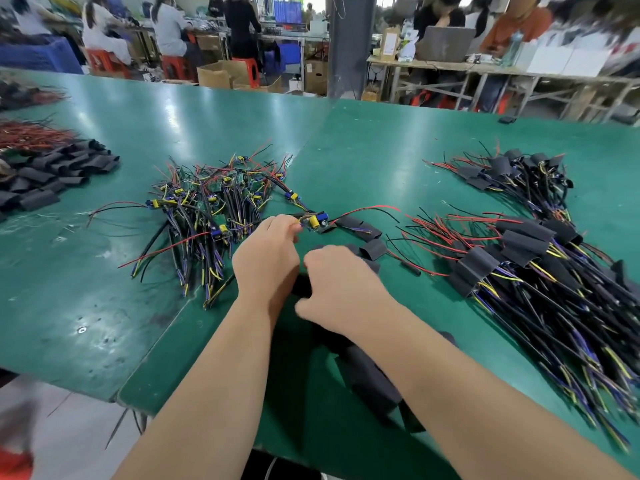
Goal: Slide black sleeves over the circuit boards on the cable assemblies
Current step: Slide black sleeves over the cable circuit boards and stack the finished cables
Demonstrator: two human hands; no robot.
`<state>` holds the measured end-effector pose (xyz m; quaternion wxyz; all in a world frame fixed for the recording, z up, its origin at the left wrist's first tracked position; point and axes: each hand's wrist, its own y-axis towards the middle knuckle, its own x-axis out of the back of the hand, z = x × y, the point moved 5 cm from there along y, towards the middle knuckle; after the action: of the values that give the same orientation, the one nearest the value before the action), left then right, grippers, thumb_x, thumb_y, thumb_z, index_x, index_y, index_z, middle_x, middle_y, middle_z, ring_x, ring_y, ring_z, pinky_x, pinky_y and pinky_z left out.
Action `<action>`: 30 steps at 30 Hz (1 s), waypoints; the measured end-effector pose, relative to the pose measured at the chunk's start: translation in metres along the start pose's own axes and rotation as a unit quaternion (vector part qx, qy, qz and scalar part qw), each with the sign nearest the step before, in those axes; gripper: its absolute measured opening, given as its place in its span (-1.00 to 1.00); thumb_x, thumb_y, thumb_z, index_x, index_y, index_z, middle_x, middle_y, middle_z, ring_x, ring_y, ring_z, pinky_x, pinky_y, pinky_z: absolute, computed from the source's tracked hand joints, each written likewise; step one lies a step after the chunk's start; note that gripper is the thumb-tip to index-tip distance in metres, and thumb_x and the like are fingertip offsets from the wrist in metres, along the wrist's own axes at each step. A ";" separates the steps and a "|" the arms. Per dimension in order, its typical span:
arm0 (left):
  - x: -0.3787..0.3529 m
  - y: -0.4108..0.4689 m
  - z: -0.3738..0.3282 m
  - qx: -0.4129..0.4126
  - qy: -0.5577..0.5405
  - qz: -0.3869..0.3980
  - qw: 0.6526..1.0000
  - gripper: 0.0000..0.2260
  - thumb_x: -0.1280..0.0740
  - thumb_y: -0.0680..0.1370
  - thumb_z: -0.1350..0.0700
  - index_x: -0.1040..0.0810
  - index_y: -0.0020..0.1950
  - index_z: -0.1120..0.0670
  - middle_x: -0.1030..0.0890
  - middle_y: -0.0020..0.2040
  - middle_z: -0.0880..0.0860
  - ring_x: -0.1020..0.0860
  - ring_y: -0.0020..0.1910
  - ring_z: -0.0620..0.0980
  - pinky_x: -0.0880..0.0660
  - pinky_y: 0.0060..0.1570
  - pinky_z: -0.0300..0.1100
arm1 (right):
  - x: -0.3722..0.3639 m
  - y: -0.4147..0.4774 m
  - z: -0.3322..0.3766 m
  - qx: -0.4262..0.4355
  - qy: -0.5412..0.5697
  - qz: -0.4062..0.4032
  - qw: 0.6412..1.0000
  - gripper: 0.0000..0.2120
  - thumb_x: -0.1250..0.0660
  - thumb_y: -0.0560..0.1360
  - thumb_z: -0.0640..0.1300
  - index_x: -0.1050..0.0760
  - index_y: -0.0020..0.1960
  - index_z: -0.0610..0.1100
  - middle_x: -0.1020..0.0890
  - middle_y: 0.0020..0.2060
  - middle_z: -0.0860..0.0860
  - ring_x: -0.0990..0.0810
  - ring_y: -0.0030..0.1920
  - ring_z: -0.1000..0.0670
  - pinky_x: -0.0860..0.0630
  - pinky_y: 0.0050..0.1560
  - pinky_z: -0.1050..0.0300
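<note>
My left hand (pixel 268 256) pinches a cable assembly just behind its small circuit board (pixel 316 221), which carries yellow and blue parts and red and black leads running right. My right hand (pixel 337 289) lies curled over loose black sleeves (pixel 372 249) at the table's middle; whether it holds one is hidden. A pile of bare cable assemblies (pixel 214 209) lies to the left of my hands. Sleeved assemblies (pixel 526 258) are heaped on the right.
More black sleeves (pixel 370 379) lie under my right forearm, and another heap of sleeves (pixel 52 174) sits at the far left. A second sleeved bundle (pixel 512 174) lies at the back right. The green table (pixel 86 306) ends at a near edge. People work at benches behind.
</note>
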<state>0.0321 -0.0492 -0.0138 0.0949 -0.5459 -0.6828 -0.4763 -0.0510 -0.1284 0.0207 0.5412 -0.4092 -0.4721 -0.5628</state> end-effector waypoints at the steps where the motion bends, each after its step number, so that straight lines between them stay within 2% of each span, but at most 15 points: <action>1: 0.002 0.000 0.002 0.012 0.000 -0.009 1.000 -0.82 -0.20 0.60 0.15 -0.60 0.03 0.01 -0.63 -0.01 -0.04 -0.55 -0.03 0.06 -0.22 -0.25 -0.17 | 0.008 -0.003 -0.005 0.002 -0.007 -0.040 0.999 -0.80 -0.35 0.37 -0.08 -0.36 -0.18 -0.15 -0.43 -0.23 -0.01 -0.50 -0.03 -0.15 -0.37 -0.20 0.11; 4: 0.009 -0.002 0.004 0.025 -0.003 -0.040 0.999 -0.81 -0.20 0.60 0.16 -0.60 0.05 0.03 -0.64 0.02 -0.01 -0.57 -0.07 0.13 -0.24 -0.24 -0.19 | 0.032 -0.016 -0.035 -0.011 0.011 -0.156 0.988 -0.69 -0.34 0.34 -0.05 -0.52 0.08 -0.07 -0.60 -0.05 -0.01 -0.55 0.02 -0.12 -0.46 -0.08 0.10; 6: 0.012 -0.004 0.001 0.016 -0.011 -0.049 0.999 -0.83 -0.20 0.62 0.15 -0.60 0.04 0.06 -0.64 -0.03 0.02 -0.55 -0.13 0.16 -0.26 -0.26 -0.17 | 0.045 -0.027 -0.068 -0.068 0.129 -0.213 0.966 -0.64 -0.42 0.34 -0.06 -0.54 0.13 0.01 -0.65 -0.10 0.05 -0.60 -0.10 -0.02 -0.48 -0.05 0.14; 8: 0.015 -0.005 -0.002 0.017 -0.024 -0.050 0.998 -0.81 -0.18 0.63 0.12 -0.59 0.04 0.06 -0.64 -0.07 -0.01 -0.54 -0.13 0.12 -0.25 -0.27 -0.17 | 0.046 -0.036 -0.103 -0.137 0.292 -0.236 0.917 -0.61 -0.48 0.35 -0.13 -0.52 0.14 0.06 -0.66 -0.17 0.10 -0.60 -0.24 0.08 -0.48 -0.18 0.23; 9: 0.016 -0.006 -0.004 0.016 -0.035 -0.053 0.998 -0.81 -0.17 0.64 0.12 -0.59 0.04 0.06 -0.64 -0.08 -0.02 -0.53 -0.13 0.10 -0.24 -0.27 -0.17 | 0.042 -0.040 -0.117 -0.161 0.396 -0.239 0.872 -0.61 -0.49 0.37 -0.19 -0.51 0.14 0.06 -0.66 -0.19 0.07 -0.59 -0.29 0.08 -0.48 -0.23 0.25; 10: 0.017 -0.007 -0.006 0.011 -0.048 -0.058 0.997 -0.81 -0.18 0.63 0.14 -0.59 0.03 0.07 -0.64 -0.09 -0.03 -0.53 -0.13 0.07 -0.24 -0.27 -0.17 | 0.035 -0.042 -0.129 -0.172 0.513 -0.241 0.806 -0.64 -0.47 0.40 -0.27 -0.52 0.12 0.02 -0.65 -0.22 0.04 -0.59 -0.30 0.06 -0.48 -0.23 0.23; 12: 0.021 -0.009 -0.010 -0.005 -0.074 -0.072 0.995 -0.83 -0.20 0.62 0.19 -0.60 0.02 0.10 -0.65 -0.12 -0.02 -0.54 -0.14 0.06 -0.26 -0.27 -0.19 | 0.017 -0.045 -0.138 -0.175 0.704 -0.220 0.652 -0.75 -0.43 0.40 -0.29 -0.55 0.03 -0.08 -0.65 -0.27 -0.02 -0.62 -0.32 0.03 -0.52 -0.24 0.22; 15: 0.025 -0.012 -0.016 -0.034 -0.095 -0.085 0.991 -0.84 -0.22 0.58 0.24 -0.60 -0.02 0.15 -0.65 -0.17 0.00 -0.56 -0.16 0.06 -0.27 -0.27 -0.20 | 0.001 -0.049 -0.139 -0.186 0.836 -0.204 0.475 -0.79 -0.43 0.29 -0.16 -0.54 -0.10 -0.18 -0.65 -0.28 -0.07 -0.70 -0.22 0.02 -0.56 -0.27 0.27; 17: 0.025 -0.013 -0.020 -0.052 -0.106 -0.089 0.989 -0.84 -0.22 0.56 0.25 -0.60 -0.06 0.18 -0.64 -0.21 0.00 -0.55 -0.19 0.04 -0.28 -0.28 -0.21 | -0.004 -0.051 -0.140 -0.177 0.872 -0.216 0.401 -0.66 -0.43 0.28 -0.15 -0.48 0.00 -0.24 -0.63 -0.18 -0.12 -0.70 -0.17 0.04 -0.57 -0.24 0.28; 19: 0.026 -0.015 -0.024 -0.072 -0.118 -0.094 0.986 -0.85 -0.23 0.56 0.26 -0.60 -0.09 0.19 -0.63 -0.23 0.01 -0.52 -0.22 -0.01 -0.27 -0.29 -0.26 | -0.003 -0.053 -0.140 -0.165 0.887 -0.232 0.363 -0.54 -0.45 0.27 -0.14 -0.44 0.12 -0.23 -0.66 -0.11 -0.14 -0.69 -0.12 0.04 -0.57 -0.21 0.27; 22: 0.025 -0.015 -0.026 -0.086 -0.133 -0.097 0.983 -0.85 -0.23 0.56 0.26 -0.59 -0.10 0.21 -0.62 -0.24 0.02 -0.46 -0.23 -0.09 -0.25 -0.29 -0.30 | -0.002 -0.057 -0.139 -0.169 0.897 -0.254 0.320 -0.56 -0.45 0.25 -0.17 -0.48 0.09 -0.28 -0.69 -0.14 -0.14 -0.70 -0.11 0.01 -0.57 -0.25 0.26; 28: 0.024 -0.017 -0.029 -0.105 -0.139 -0.094 0.980 -0.86 -0.25 0.56 0.28 -0.60 -0.09 0.21 -0.56 -0.24 -0.07 -0.40 -0.23 -0.23 -0.25 -0.28 -0.34 | -0.003 -0.055 -0.134 -0.186 0.909 -0.248 0.280 -0.63 -0.47 0.24 -0.21 -0.48 0.00 -0.29 -0.69 -0.11 -0.18 -0.70 -0.03 -0.03 -0.59 -0.28 0.26; 30: 0.022 -0.017 -0.030 -0.113 -0.139 -0.086 0.980 -0.86 -0.25 0.55 0.28 -0.60 -0.08 0.21 -0.57 -0.24 -0.07 -0.43 -0.24 -0.18 -0.30 -0.28 -0.30 | -0.002 -0.055 -0.133 -0.186 0.911 -0.250 0.270 -0.62 -0.47 0.24 -0.21 -0.48 0.00 -0.30 -0.69 -0.05 -0.21 -0.71 -0.09 -0.02 -0.58 -0.30 0.26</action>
<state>-0.0028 -0.0566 0.0070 -0.1045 -0.5531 -0.6752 -0.4767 -0.0989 -0.2592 -0.0150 0.3598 0.4197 0.3681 -0.7476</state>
